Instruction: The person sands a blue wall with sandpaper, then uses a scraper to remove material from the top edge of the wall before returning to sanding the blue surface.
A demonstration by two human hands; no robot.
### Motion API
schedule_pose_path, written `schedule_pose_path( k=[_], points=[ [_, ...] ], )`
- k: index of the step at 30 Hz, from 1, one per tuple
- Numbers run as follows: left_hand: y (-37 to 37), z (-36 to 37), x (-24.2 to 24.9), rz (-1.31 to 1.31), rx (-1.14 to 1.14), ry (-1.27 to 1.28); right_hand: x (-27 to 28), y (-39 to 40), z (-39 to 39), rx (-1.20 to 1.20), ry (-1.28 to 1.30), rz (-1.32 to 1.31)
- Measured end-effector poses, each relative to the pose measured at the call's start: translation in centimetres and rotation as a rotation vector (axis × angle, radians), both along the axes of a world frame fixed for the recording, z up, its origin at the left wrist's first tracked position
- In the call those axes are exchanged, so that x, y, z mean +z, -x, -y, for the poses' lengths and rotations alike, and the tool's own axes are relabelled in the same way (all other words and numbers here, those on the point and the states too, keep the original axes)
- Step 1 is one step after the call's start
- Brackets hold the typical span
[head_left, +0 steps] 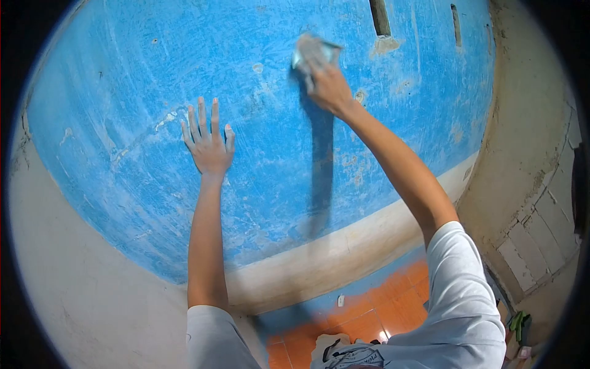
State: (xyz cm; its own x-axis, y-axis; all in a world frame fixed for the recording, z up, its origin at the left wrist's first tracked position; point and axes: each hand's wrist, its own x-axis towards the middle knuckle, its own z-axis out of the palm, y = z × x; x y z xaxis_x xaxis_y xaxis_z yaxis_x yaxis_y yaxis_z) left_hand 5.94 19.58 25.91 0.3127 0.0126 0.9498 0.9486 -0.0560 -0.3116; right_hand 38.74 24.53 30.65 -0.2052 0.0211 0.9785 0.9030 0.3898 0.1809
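My right hand (pixel 321 77) presses a folded piece of sandpaper (pixel 330 54) flat against the blue wall (pixel 264 141), high and right of centre. Motion blurs the hand and the sheet, and the fingers cover much of it. Lower on the left, my left hand (pixel 211 144) rests with its palm on the same wall, fingers spread and holding nothing. Pale dust coats the fingers of both hands. The blue paint is scuffed and whitish in places, with a chipped patch (pixel 169 119) just left of my left fingertips.
Two narrow slots (pixel 380 17) cut into the upper right of the wall. Below runs a cream band (pixel 332 264). Blue dust (pixel 362 289) lies along the orange tiled floor (pixel 356 326), with a small white object (pixel 340 301) on it. Bare plaster walls (pixel 80 264) flank both sides.
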Motion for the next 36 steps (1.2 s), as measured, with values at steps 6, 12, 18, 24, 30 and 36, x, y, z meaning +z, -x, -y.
schedule_pose_path(
  k=[6,12,18,24,30,36],
  points=[
    [-0.1,-0.2,-0.1,0.005,-0.002,-0.011,0.3,-0.6,-0.5,0.094,0.040,-0.114],
    [0.0,-0.2,-0.2,0.006,0.013,0.000,1.7,-2.5,1.3,-0.075,-0.131,-0.142],
    [0.1,-0.2,-0.2,-0.001,-0.006,-0.018,0.5,-2.6,1.9,0.060,0.042,0.058],
    [-0.1,0.0,0.0,0.007,-0.012,-0.015,0.2,-0.6,0.8,0.219,-0.027,0.194],
    [0.0,0.1,-0.2,-0.003,-0.026,0.004,0.2,0.8,0.4,0.100,-0.031,-0.070],
    [0.0,-0.2,0.0,0.003,-0.016,-0.013,1.3,1.1,-0.1,-0.029,-0.055,-0.330]
  ],
)
